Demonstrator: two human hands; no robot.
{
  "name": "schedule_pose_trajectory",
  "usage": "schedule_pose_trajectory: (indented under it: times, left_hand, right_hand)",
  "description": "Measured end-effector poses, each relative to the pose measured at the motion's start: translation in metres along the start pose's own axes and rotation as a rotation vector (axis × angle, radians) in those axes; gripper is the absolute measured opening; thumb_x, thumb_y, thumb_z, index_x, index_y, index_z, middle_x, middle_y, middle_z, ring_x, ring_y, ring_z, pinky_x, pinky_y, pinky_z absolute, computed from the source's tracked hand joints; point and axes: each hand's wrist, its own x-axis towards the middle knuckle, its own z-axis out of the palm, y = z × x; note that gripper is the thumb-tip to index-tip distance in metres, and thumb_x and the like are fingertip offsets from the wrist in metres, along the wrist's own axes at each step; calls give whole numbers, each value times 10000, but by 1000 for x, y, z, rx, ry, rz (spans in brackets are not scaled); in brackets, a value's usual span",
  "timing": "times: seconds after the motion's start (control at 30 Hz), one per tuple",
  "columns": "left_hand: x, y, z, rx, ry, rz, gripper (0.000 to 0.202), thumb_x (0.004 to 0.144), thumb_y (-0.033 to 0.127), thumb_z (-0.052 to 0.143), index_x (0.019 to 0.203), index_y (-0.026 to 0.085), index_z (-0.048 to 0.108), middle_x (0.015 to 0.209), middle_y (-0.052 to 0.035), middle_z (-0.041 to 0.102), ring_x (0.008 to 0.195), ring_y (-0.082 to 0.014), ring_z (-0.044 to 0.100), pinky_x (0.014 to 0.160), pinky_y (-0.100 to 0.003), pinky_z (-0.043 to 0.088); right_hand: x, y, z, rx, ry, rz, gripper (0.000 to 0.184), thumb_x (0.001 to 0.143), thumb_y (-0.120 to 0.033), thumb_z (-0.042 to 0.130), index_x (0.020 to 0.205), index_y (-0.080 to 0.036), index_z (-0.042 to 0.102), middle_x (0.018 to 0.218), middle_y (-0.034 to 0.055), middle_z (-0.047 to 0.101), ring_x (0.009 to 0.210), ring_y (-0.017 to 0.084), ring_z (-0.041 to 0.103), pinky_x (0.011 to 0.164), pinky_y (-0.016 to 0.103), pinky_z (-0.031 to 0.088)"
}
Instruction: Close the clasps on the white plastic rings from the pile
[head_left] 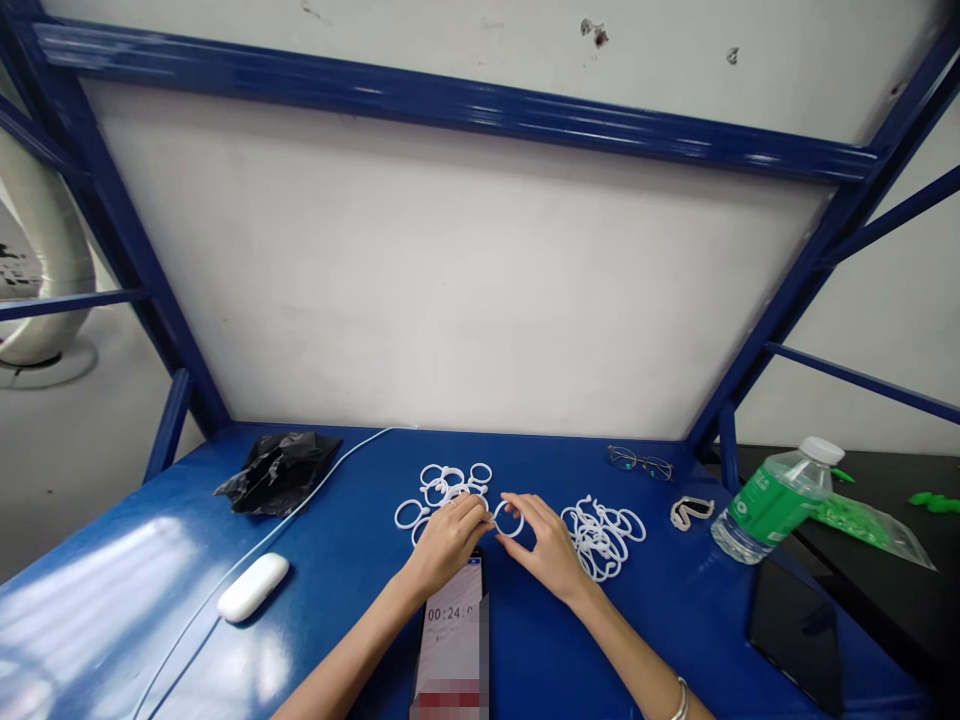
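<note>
A small white plastic ring [523,520] is held between my two hands above the middle of the blue table. My left hand [450,540] pinches the ring's left side, its fingers hiding that part. The thumb and fingers of my right hand [551,548] grip the ring from the right. Beyond my left hand lies a loose group of white rings [409,514], partly covered by that hand. Close to the right of my right hand is a tangled pile of white rings [600,540], some with small knobs.
A phone showing a timer [450,650] lies below my hands. Leftward are a white case [253,588], a cable [300,508] and a black plastic bag [279,475]. Rightward are glasses [640,462], a coiled white band [691,512], a water bottle [776,500] and a dark tablet-like device [795,635].
</note>
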Motion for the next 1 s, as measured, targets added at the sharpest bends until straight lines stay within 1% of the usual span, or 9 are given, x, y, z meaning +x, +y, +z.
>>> schedule_pose_trajectory:
  times: [0.27,0.43,0.6,0.8,1.0]
  left_hand:
    - [3,2,-4,-10,-46,-24,200,972,280,403,927,194,578,865,-46,643,800,-172,596,673,-273,475]
    - [4,2,-4,38,-67,-4,213,978,283,387,950,190,577,889,-56,649,822,-182,602,690,-285,482]
    - [1,1,-1,57,-74,-4,211,977,250,379,893,187,563,853,-46,641,783,-180,593,681,-281,473]
    - [2,2,-2,55,-42,-5,206,963,191,379,824,186,531,782,-35,619,724,-175,578,628,-260,438]
    - [3,4,-3,70,-15,2,218,955,166,372,786,185,509,748,-29,604,679,-165,561,590,-251,410]
  right_hand:
    - [0,-1,-1,2,22,-13,394,834,-197,628,1216,-246,543,971,56,659,847,222,617,794,385,523]
    - [1,-1,-1,2,30,-6,373,830,-219,628,1196,-240,558,955,59,662,837,225,622,794,388,522]
    - [0,-1,-1,10,23,-1,373,824,-211,640,1186,-241,555,937,56,662,845,233,624,786,391,516]
    - [0,-3,0,23,15,8,370,821,-233,660,1175,-242,551,924,51,665,849,235,628,771,385,510]
    - [-1,-4,0,31,22,0,378,817,-234,665,1177,-239,549,905,48,662,838,231,629,762,371,509]
